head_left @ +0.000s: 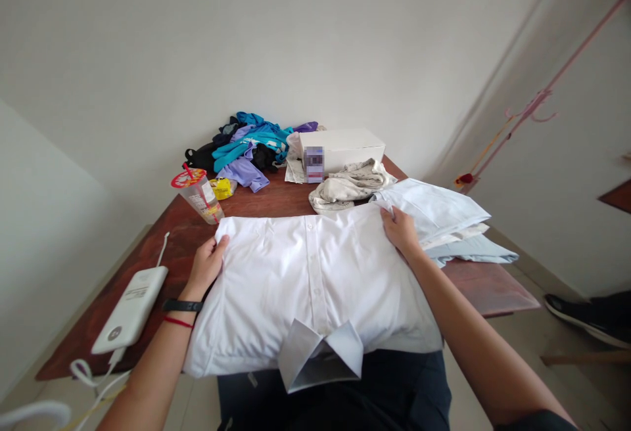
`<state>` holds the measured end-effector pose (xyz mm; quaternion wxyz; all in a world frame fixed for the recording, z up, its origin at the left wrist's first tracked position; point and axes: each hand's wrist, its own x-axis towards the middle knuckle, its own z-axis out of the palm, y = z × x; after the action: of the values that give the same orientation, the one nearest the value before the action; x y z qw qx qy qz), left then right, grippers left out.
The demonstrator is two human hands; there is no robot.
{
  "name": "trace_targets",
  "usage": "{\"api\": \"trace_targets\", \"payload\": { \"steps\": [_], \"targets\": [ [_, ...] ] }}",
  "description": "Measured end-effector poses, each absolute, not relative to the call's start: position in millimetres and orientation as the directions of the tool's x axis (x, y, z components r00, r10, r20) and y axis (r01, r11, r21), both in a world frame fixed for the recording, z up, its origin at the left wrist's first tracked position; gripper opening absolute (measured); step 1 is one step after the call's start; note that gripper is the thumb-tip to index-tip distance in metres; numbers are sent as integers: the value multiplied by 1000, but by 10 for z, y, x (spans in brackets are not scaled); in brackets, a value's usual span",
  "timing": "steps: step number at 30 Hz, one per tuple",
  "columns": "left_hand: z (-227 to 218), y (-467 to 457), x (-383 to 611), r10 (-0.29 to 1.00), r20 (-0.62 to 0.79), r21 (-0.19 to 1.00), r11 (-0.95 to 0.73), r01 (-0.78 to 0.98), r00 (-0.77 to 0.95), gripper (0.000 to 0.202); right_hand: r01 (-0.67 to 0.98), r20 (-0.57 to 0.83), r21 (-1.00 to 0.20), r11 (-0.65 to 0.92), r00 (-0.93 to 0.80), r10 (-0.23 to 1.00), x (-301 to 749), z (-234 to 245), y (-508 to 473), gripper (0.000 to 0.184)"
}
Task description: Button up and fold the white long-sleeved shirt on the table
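Note:
A white button-up shirt (266, 280) lies folded across the near side of the table, its collar pointing toward me and hanging over the edge. My left hand (210, 263) is closed on the shirt's far left corner, thumb on top and fingers hidden beneath. At the far right corner my right hand (400, 228) pinches the cloth in the same way. The button placket runs up the middle between both hands. Right beside my right hand is a stack of folded pale blue and white clothes (438, 211).
A wooden table (162, 234) holds a power bank (131, 309) with cables, a tilted plastic cup (200, 198), a yellow packet (223, 188), heaped clothes (251, 145), a white box (352, 145), a small purple box (314, 165) and crumpled patterned cloth (350, 184). A black shoe (586, 319) is at right.

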<state>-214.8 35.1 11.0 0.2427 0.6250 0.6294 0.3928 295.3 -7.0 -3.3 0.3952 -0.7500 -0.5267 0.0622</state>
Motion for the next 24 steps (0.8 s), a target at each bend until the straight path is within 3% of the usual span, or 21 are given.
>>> {"api": "trace_targets", "payload": {
  "steps": [24],
  "targets": [
    [62,382,-2171,979,179,795,-87,601,-94,58,723,335,-683,-102,434,836,2948,-21,-100,37]
  ]
}}
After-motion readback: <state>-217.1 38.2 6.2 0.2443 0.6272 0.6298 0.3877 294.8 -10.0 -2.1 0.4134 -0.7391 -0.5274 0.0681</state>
